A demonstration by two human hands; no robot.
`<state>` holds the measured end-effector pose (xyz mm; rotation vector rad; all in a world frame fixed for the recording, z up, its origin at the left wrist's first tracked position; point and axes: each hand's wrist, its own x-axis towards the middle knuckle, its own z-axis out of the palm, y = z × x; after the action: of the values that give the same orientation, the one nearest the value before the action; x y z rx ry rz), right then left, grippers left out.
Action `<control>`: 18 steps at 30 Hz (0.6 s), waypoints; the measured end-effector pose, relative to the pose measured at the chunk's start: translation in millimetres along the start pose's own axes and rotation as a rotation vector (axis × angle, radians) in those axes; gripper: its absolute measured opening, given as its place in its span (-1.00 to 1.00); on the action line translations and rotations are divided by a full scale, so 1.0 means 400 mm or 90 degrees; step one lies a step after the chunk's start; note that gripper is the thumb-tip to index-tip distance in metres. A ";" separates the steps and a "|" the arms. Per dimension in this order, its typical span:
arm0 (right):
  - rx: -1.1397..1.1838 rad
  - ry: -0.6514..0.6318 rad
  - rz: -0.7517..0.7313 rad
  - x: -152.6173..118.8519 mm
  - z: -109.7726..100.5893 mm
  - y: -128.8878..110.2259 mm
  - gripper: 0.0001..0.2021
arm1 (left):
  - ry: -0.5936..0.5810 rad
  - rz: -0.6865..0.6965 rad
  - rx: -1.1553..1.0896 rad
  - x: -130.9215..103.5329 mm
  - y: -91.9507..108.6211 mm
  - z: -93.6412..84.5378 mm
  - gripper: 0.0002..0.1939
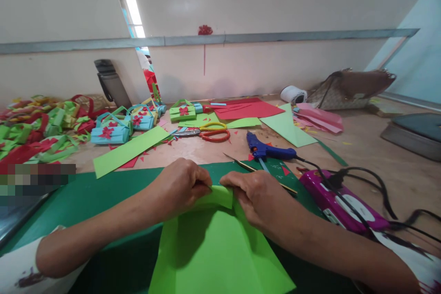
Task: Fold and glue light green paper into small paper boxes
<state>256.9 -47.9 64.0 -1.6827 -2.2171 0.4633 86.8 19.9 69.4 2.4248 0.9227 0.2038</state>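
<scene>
A light green paper sheet (220,248) is seen lying on a dark green cutting mat (103,197), directly in front of the person and centred between the two forearms. Its far edge is folded over into a narrow band, and this band is pinched from both ends: the left hand (181,186) is closed on the left end, the right hand (257,197) on the right end, with the fingertips of the two hands nearly meeting at the middle. The fold's long axis runs left to right, across the line of sight, while the rest of the sheet spreads toward the person and widens as it comes nearer. Neither hand is nearer than the other; both are set on the fold at about the same depth.

Just beyond the hands a thin wooden stick (258,172) is laid slantwise on the mat, and beyond that a blue glue gun (268,150) rests on the surface (its cord trails off to the right, past a purple device (341,206)). Farther back, scissors with red and yellow handles (205,132) are seen, and small blue paper baskets (112,131) are gathered at the left.
</scene>
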 end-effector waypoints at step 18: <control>-0.068 -0.011 0.023 0.003 -0.002 -0.009 -0.84 | 0.030 0.003 0.111 0.000 0.003 0.013 -0.79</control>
<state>253.8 -47.5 66.5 -1.7817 -2.2635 0.3753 89.1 16.8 65.7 2.5920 0.9932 0.1895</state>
